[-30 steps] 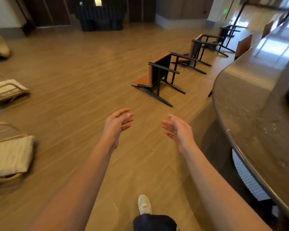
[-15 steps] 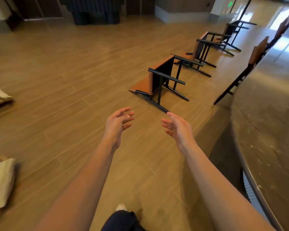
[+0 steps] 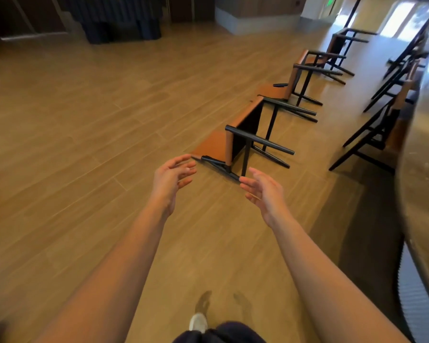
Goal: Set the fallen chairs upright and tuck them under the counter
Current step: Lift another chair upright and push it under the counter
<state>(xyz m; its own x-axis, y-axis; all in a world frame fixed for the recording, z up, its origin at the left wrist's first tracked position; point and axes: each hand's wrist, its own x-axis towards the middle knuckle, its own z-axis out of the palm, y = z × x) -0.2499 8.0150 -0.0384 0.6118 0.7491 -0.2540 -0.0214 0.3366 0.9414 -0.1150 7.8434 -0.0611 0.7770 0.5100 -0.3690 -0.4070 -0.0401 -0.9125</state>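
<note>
Both arms stretched forward over wood floor (image 3: 84,125). Left hand (image 3: 170,180) empty, fingers loosely spread. Right hand (image 3: 265,191) empty, fingers straight, slightly apart. Nearest fallen chair (image 3: 243,129) on its back just beyond fingertips, not touched, black legs pointing right toward counter (image 3: 426,194). Second fallen chair (image 3: 273,91) farther back, third fallen chair (image 3: 337,45) farthest. Upright chair (image 3: 382,125) at counter, right; blurred, possibly more behind it. White shoe (image 3: 198,322) at near edge.

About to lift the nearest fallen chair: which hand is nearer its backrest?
Left. The left hand hovers by the near corner of the backrest; the right hand is farther right, at the end of a leg.
</note>
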